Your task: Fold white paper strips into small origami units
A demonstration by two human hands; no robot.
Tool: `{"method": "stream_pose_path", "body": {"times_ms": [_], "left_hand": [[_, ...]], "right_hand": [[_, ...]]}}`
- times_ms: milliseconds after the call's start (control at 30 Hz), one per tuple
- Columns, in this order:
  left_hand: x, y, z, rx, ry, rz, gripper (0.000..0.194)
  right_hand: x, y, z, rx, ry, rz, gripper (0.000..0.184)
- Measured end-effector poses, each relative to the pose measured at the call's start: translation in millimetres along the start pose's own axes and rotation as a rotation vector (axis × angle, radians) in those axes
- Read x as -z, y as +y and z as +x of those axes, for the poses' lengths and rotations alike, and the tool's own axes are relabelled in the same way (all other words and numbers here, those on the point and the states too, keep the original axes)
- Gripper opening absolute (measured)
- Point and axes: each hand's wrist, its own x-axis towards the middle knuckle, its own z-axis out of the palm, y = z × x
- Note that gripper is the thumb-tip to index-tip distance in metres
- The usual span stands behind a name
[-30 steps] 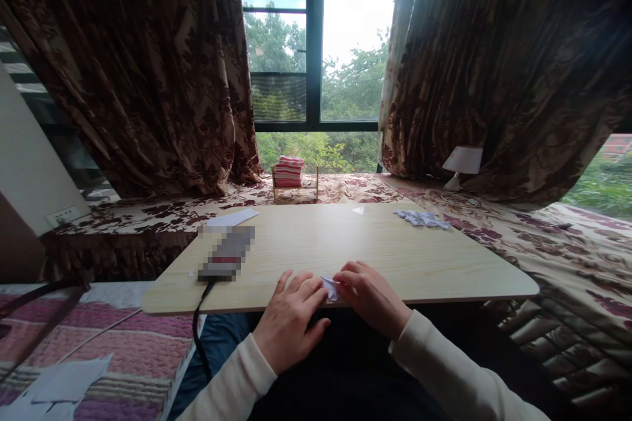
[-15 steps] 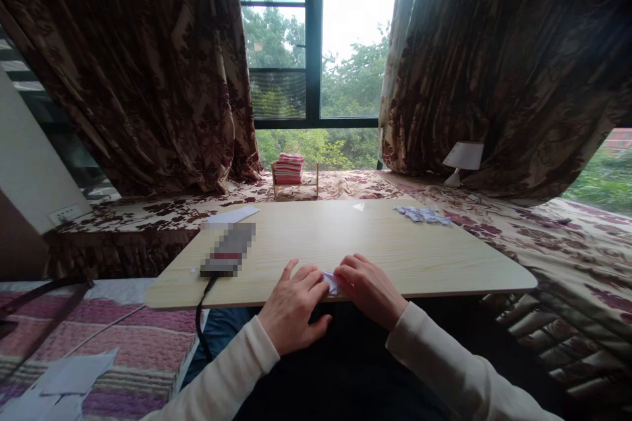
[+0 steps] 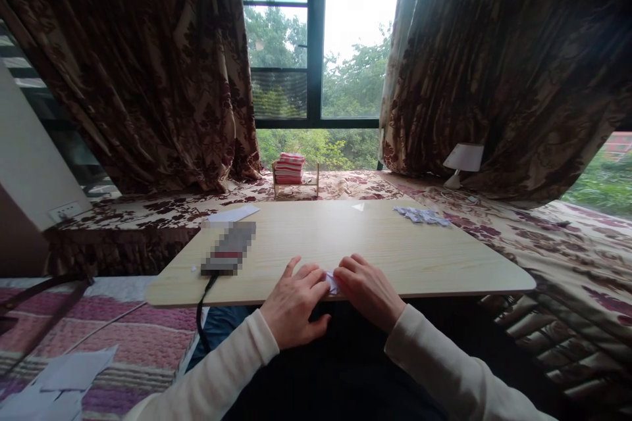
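A small piece of folded white paper (image 3: 332, 283) lies at the near edge of the wood-grain table, between my two hands and partly covered by them. My left hand (image 3: 299, 299) presses its bent fingertips on the paper's left side, while the thumb sticks out below the table edge. On the other side, the fingers of my right hand (image 3: 368, 286) are curled closed on the paper, the thumb mostly hidden. Farther back on the table are a small white paper triangle (image 3: 358, 207) and a pile of folded paper pieces (image 3: 421, 216) at the right corner.
On the table (image 3: 296, 237) a blurred dark device (image 3: 230, 248) with a black cable stands left, near a white sheet (image 3: 233, 214). Beyond are a small rack with striped cloths (image 3: 289, 169) and a lamp (image 3: 464, 158). Paper sheets (image 3: 74, 371) lie on the bed at lower left.
Both hands stay on the folded paper in almost the same pose. The whole view has shifted very slightly.
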Motion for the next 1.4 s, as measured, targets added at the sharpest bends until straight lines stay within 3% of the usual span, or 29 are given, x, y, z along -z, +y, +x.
{"method": "stream_pose_path", "body": {"times_ms": [667, 1400], "left_hand": [[3.2, -1, 2, 0.006, -0.006, -0.039, 0.033], [2.2, -8, 1, -0.05, -0.03, -0.077, 0.041]], "right_hand": [[2, -1, 1, 0.016, -0.007, 0.013, 0.012], [8, -5, -6, -0.018, -0.049, 0.146, 0.017]]}}
